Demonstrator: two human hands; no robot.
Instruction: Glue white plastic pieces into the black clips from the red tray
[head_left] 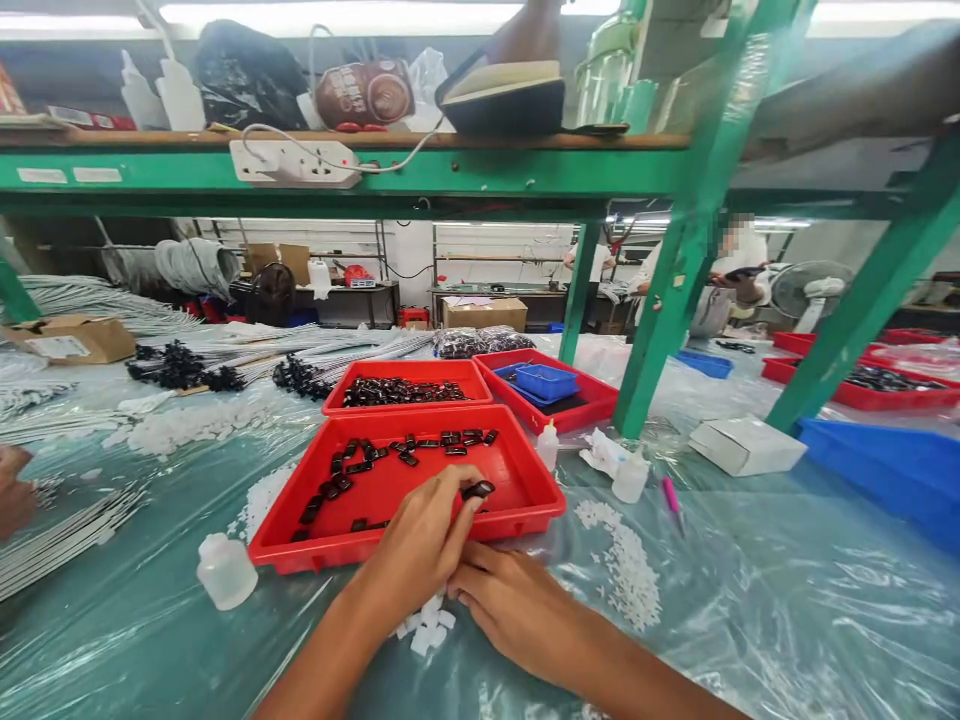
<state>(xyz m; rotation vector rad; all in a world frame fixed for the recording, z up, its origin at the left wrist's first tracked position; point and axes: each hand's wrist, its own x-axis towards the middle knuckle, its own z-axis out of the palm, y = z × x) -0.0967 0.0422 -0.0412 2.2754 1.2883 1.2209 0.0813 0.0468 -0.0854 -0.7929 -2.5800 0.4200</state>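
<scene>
My left hand pinches a small glossy black plastic piece between thumb and fingers, over the front wall of a red tray. Similar black pieces lie scattered along the back and left of that tray. Just below, my right hand is closed, its fingertips close under my left hand; whatever they hold is hidden. Small white pieces lie on the plastic-covered table beneath my hands.
Behind stands a second red tray full of black pieces, and another with blue trays. White squeeze bottles and a white granule-like pile sit nearby. Green posts carry a shelf. At far left, another person's hand shows.
</scene>
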